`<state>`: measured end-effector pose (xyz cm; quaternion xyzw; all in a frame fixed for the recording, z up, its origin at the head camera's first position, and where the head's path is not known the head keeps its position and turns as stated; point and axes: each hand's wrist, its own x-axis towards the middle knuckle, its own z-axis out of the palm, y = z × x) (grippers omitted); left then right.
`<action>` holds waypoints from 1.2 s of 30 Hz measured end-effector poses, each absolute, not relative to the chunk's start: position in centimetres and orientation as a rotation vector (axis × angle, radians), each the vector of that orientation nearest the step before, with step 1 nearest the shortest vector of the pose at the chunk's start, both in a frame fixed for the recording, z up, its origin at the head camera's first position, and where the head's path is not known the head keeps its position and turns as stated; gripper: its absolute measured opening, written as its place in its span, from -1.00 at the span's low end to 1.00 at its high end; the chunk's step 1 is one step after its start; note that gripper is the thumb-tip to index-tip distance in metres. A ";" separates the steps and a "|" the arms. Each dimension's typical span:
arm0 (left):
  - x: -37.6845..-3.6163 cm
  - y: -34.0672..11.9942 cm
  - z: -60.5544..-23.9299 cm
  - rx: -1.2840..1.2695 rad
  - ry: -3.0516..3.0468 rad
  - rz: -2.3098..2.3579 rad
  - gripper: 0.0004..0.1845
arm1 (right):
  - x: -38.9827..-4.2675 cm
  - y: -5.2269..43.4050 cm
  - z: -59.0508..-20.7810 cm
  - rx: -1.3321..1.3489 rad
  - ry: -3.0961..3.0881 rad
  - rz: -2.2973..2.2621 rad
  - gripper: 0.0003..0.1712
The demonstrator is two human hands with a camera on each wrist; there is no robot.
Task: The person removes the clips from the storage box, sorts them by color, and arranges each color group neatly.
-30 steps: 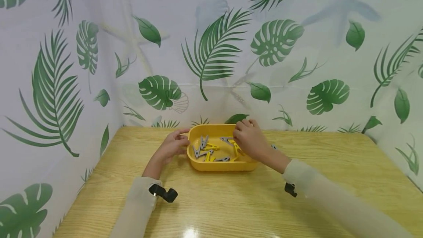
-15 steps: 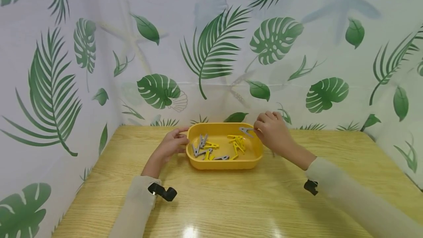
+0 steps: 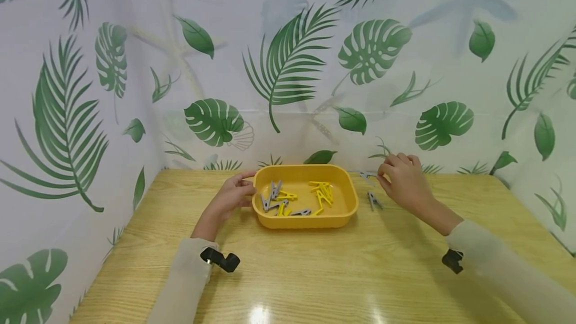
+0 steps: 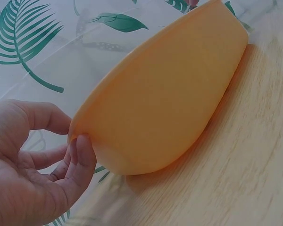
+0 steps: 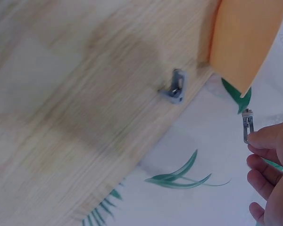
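My right hand (image 3: pixel 407 181) pinches a grey clothespin (image 3: pixel 366 177) between thumb and fingertips, to the right of the yellow tray (image 3: pixel 297 222) and above the table. In the right wrist view, that clothespin (image 5: pixel 248 126) sticks out from the fingertips. A second grey clothespin (image 3: pixel 373 200) lies on the table just below it. My left hand (image 3: pixel 230 194) holds the tray's left end; the left wrist view has thumb (image 4: pixel 85 153) and bent forefinger at its rim. Yellow clothespins (image 3: pixel 324 194) lie in the tray's right half, and mostly grey ones (image 3: pixel 273 194) on its left.
The wooden table (image 3: pixel 288 269) reaches back to a white curtain (image 3: pixel 297 146) printed with green leaves, close behind the tray. More curtain flanks the table on both sides. A black wrist mount (image 3: pixel 220 259) sits on each sleeve.
My right hand has lifted a grey clothespin out of the tray and carried it right, past the rim. The clothespin on the table has come into fuller view. My left hand stays at the tray.
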<state>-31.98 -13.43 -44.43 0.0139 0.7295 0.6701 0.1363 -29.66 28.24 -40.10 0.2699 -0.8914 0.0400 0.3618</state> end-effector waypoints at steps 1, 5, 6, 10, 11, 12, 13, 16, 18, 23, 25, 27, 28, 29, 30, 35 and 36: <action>-32.0 -13.4 -44.4 0.040 2.113 1.940 -0.40 | -29.6 28.6 -40.2 0.688 -2.310 0.096 -0.82; -32.1 -13.4 -44.5 0.039 2.113 1.940 -0.40 | -29.4 29.9 -40.7 0.653 -2.345 0.061 -0.82; -32.1 -13.4 -44.5 0.041 2.114 1.938 -0.40 | -29.3 30.2 -40.8 0.647 -2.349 0.052 -0.81; -32.2 -13.5 -44.5 0.043 2.106 1.940 -0.39 | -29.1 31.1 -41.4 0.633 -2.356 0.024 -0.82; -32.3 -13.5 -44.5 0.050 2.108 1.939 -0.40 | -29.1 31.3 -41.5 0.629 -2.362 0.023 -0.82; -32.3 -13.5 -44.5 0.053 2.107 1.940 -0.40 | -29.0 31.4 -41.7 0.624 -2.370 0.021 -0.81; -32.3 -13.5 -44.5 0.055 2.105 1.942 -0.40 | -29.0 31.6 -41.8 0.621 -2.376 0.016 -0.81; -32.2 -13.6 -44.5 0.069 2.107 1.939 -0.40 | -28.8 31.9 -42.3 0.608 -2.400 0.008 -0.81; -32.2 -13.6 -44.5 0.073 2.106 1.939 -0.39 | -28.8 32.1 -42.7 0.606 -2.409 0.000 -0.80; -32.2 -13.5 -44.7 0.082 2.096 1.945 -0.40 | -28.5 32.5 -43.6 0.601 -2.418 0.014 -0.79; -32.3 -13.5 -44.8 0.076 2.093 1.947 -0.40 | -28.4 32.6 -43.8 0.592 -2.428 0.016 -0.79; -32.3 -13.5 -44.8 0.071 2.098 1.946 -0.40 | -28.4 32.7 -44.1 0.583 -2.444 0.010 -0.79; -32.3 -13.4 -44.8 0.068 2.102 1.945 -0.40 | -28.4 32.7 -44.2 0.577 -2.457 0.007 -0.79; -32.2 -13.4 -44.7 0.062 2.104 1.947 -0.40 | -28.4 32.7 -44.2 0.572 -2.467 0.004 -0.79; -32.2 -13.4 -44.7 0.059 2.106 1.947 -0.40 | -28.4 32.8 -44.3 0.568 -2.479 0.001 -0.79; -32.0 -13.4 -44.4 0.053 2.117 1.943 -0.39 | -28.5 32.7 -44.5 0.542 -2.555 -0.016 -0.80; -31.9 -13.4 -44.4 0.054 2.118 1.940 -0.39 | -28.5 32.7 -44.6 0.538 -2.569 -0.023 -0.80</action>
